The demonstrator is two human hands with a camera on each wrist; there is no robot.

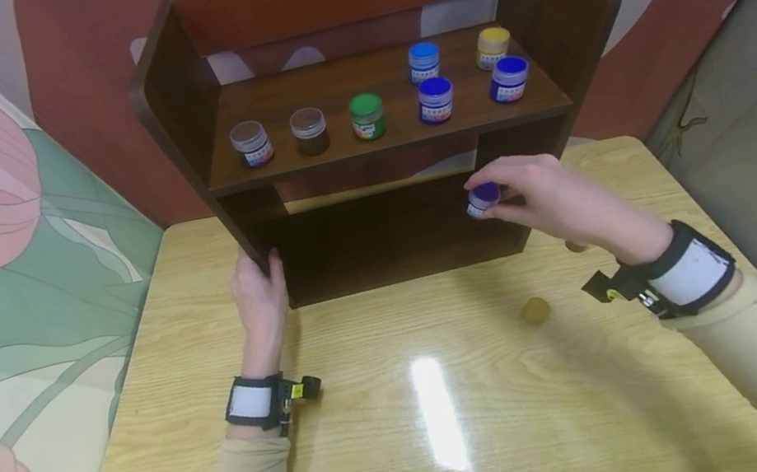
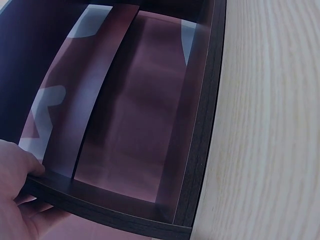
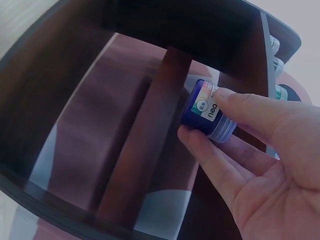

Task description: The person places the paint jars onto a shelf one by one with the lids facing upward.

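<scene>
A dark brown two-tier desk shelf (image 1: 180, 127) stands on the table. My left hand (image 1: 261, 297) grips its left side panel (image 2: 110, 215) low down, thumb on the inner face and fingers outside. In front of the lower compartment, my right hand (image 1: 545, 196) holds a small dark blue paint jar (image 3: 202, 107) between thumb and fingers. The right wrist view shows that jar tipped on its side, its label facing the camera. Above it, two blue paint jars (image 1: 436, 101) stand on the upper board, the other one (image 1: 509, 79) farther right.
Also on the upper board are a clear-lidded jar (image 1: 252, 143), a brown jar (image 1: 310, 131), a green jar (image 1: 368, 117), a lighter blue jar (image 1: 424, 63) and a yellow jar (image 1: 493, 47). A yellowish round piece (image 1: 535, 311) lies on the wooden table (image 1: 353, 441). A patterned wall hanging surrounds it.
</scene>
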